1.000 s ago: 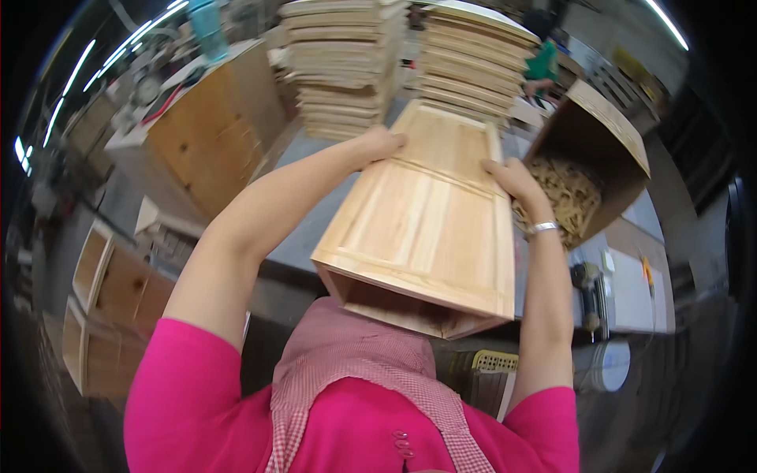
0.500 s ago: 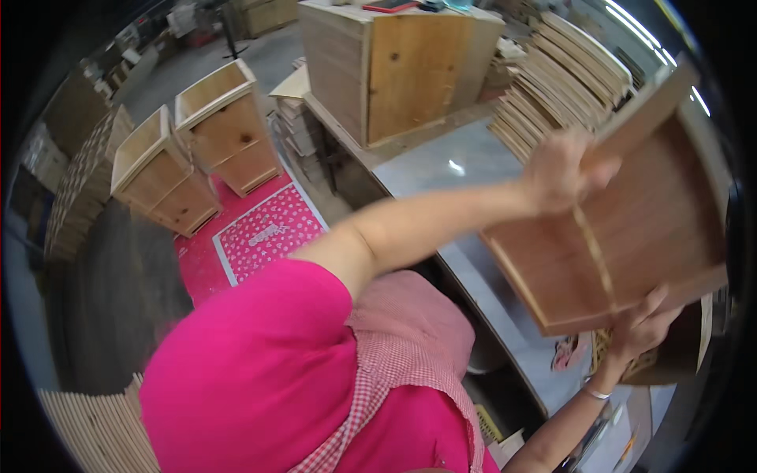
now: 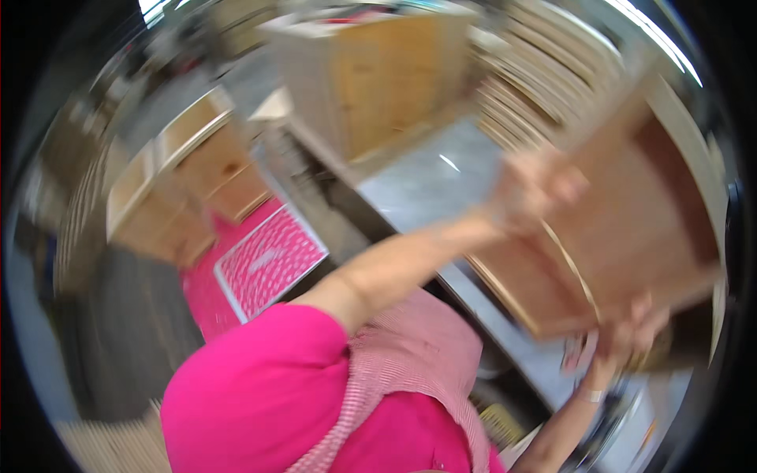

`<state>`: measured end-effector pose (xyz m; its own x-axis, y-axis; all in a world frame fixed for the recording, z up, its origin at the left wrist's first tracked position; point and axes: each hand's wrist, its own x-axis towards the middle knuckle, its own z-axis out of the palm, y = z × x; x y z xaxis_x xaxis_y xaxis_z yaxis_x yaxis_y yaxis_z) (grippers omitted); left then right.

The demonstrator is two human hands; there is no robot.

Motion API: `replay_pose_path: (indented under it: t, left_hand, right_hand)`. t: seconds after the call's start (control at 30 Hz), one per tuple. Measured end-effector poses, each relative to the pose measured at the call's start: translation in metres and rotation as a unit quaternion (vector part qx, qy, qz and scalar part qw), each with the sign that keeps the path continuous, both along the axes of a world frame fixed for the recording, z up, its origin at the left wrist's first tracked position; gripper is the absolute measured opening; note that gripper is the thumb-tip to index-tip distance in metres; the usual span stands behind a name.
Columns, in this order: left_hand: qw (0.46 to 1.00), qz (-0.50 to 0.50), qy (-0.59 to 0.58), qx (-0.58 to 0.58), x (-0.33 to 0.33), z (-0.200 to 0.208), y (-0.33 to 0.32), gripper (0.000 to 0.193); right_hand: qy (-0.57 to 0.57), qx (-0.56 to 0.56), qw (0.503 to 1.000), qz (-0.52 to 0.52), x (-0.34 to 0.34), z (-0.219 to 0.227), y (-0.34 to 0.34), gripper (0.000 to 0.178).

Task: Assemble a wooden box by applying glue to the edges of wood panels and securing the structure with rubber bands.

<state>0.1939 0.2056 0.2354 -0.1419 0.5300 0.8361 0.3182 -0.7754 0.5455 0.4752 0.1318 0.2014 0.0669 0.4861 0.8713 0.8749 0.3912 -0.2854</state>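
"While your left hand (image 3: 536, 185) and right hand (image 3: 635, 331) grip the brown box (image 3: 631, 221), what's around you?"

"Two pale boxes (image 3: 229, 169) stand on a pink mat (image 3: 206, 315) at your left; a cabinet (image 3: 386, 87) stands by the end of the grey table (image 3: 434, 177), and stacked panels (image 3: 544, 67) crowd just beyond your grip."

"And the box itself?"

"Reddish-brown with paler edges and a thin light strip (image 3: 576, 269), it hangs tilted over the table, blurred."
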Motion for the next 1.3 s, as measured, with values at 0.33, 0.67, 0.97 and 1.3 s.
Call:
replay_pose_path:
  t: [0.33, 0.67, 0.97, 1.3]
  left_hand:
    - [0.997, 0.007, 0.028, -0.076, -0.006, -0.071, 0.016, 0.058]
    - [0.979, -0.053, 0.060, -0.187, -0.073, -0.007, -0.016, 0.056]
    - [0.936, 0.009, 0.226, 0.270, 0.033, 0.125, -0.039, 0.041]
    - [0.824, -0.277, 0.482, -0.111, 0.126, 0.193, -0.011, 0.027]
  right_hand:
    - [0.020, 0.066, 0.997, -0.035, -0.015, -0.025, -0.003, 0.069]
    - [0.115, -0.077, 0.968, -0.211, 0.151, -0.133, -0.005, 0.023]
    - [0.350, -0.294, 0.889, 0.029, 0.064, -0.100, 0.043, 0.047]
    - [0.366, -0.287, 0.884, 0.050, 0.029, -0.113, 0.072, 0.033]
